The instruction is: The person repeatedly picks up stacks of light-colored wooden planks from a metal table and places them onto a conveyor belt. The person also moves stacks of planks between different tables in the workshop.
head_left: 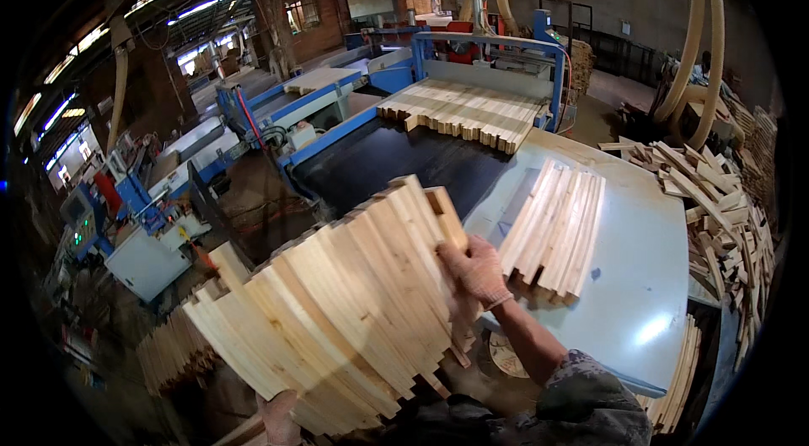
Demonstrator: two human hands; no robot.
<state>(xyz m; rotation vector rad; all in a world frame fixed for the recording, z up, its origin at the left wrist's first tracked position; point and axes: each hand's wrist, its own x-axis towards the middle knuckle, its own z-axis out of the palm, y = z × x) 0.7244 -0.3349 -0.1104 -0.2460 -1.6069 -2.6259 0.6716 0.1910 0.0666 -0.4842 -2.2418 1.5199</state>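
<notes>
A wide bundle of pale wooden strips, packed side by side with uneven ends, is held tilted in front of me between both hands. My right hand, in a knitted work glove, grips its right edge near the top, fingers closed round the outer strips. At the lower left corner my left hand clasps the other edge; its fingers are partly hidden. Right of the bundle, a smaller group of wooden strips lies on the smooth light tabletop.
Beyond the bundle, a black conveyor belt carries a row of strips under a blue machine frame. Scrap wood is heaped at the right. A control machine and stacked strips stand at the left.
</notes>
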